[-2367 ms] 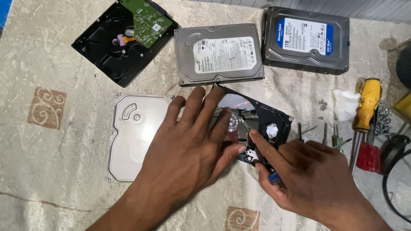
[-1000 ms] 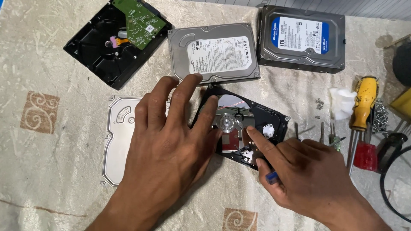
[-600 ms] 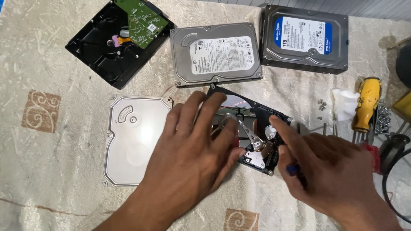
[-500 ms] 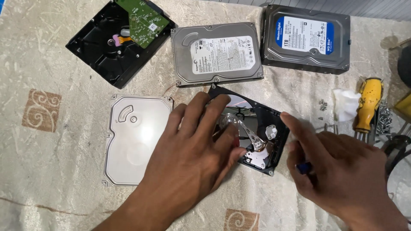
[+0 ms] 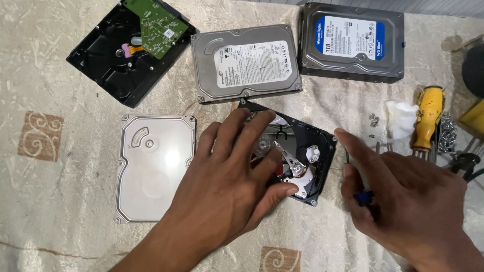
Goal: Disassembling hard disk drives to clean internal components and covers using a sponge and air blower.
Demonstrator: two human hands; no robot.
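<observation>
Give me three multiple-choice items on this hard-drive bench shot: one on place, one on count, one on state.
1. Where does the removed silver cover plate lie?
A. Left of the opened drive
B. On the blue-labelled drive
C. Under the yellow screwdriver

2. How many drives in all, counting the opened one?
A. Two
B. Four
C. Six

3. What is the state of the drive under the left hand?
A. Sealed
B. Lid off, platter exposed
C. Wrapped in cloth

Answers:
1 A: the plate lies flat on the cloth left of the opened drive.
2 B: three across the top, one under the hand.
3 B: platter and actuator arm show.
</observation>
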